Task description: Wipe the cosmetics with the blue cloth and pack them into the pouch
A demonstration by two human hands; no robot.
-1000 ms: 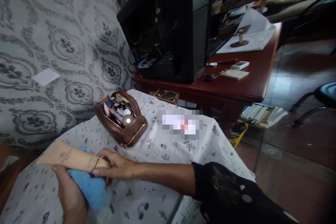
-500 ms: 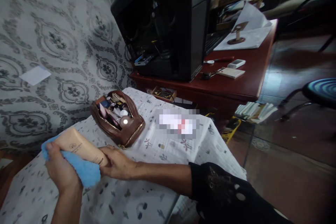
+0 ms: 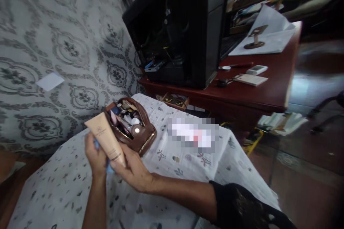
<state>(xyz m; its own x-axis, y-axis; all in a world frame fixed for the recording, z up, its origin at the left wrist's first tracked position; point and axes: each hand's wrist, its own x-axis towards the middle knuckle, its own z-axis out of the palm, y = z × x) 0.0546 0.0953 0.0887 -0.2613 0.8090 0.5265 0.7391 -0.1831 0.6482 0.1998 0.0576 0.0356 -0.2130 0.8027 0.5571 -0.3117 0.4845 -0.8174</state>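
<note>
A beige squeeze tube (image 3: 105,137) is held tilted above the table, its flat end up and to the left. My right hand (image 3: 135,171) is closed around its lower end. Behind the tube, my left hand (image 3: 95,157) grips a light blue cloth (image 3: 109,166), most of which is hidden by the hands and the tube. Just beyond them a brown cosmetic bag (image 3: 147,128) lies unzipped, filled with several small cosmetics, among them a round compact-like item (image 3: 137,131).
A white patterned cloth (image 3: 172,193) covers the table. To the right of the bag lies a blurred-out white and red item (image 3: 192,134). A black computer case (image 3: 172,43) stands on a reddish wooden desk (image 3: 242,94) behind. Patterned wallpaper (image 3: 67,43) rises at the left.
The tube has turned more upright, and the left hand with the blue cloth has gone from its far end to behind it. The camera view has shifted slightly left.
</note>
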